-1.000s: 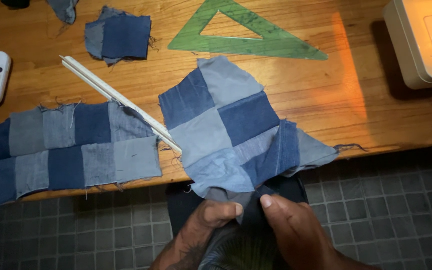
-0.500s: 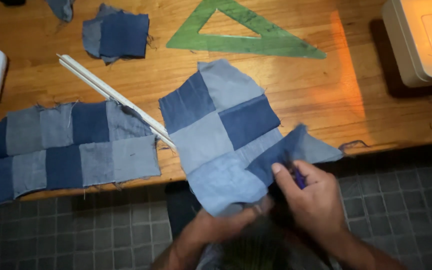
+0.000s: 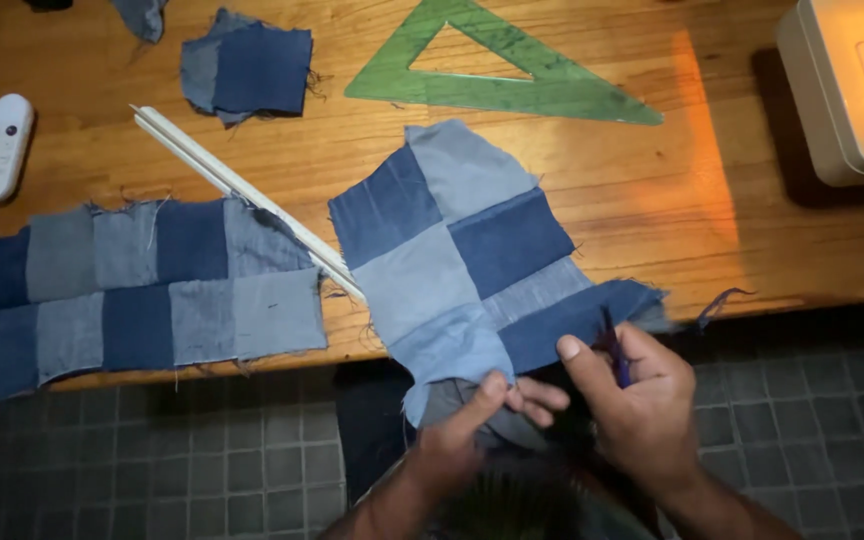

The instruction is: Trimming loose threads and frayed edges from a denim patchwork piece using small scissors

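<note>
A patchwork piece of denim squares [image 3: 457,250], light and dark blue, lies over the front edge of the wooden table [image 3: 652,210] and hangs toward me. My left hand [image 3: 472,425] pinches its lower light-blue corner between thumb and fingers. My right hand [image 3: 632,400] sits at the piece's dark-blue right edge and holds a small dark tool [image 3: 614,352], thin and pointed upward; what kind it is I cannot tell.
A longer denim patchwork strip [image 3: 132,290] lies at the left. A white ruler [image 3: 242,195] runs diagonally between the two pieces. Farther back are loose denim squares [image 3: 247,65], a green set square [image 3: 492,70], a white remote [image 3: 2,145], and a white sewing machine [image 3: 852,80] at right. Grey tiled floor below.
Both hands rose from below the table edge to the patchwork's lower edge. The right hand moved right to the dark-blue edge with the tool; the left took the light-blue corner.
</note>
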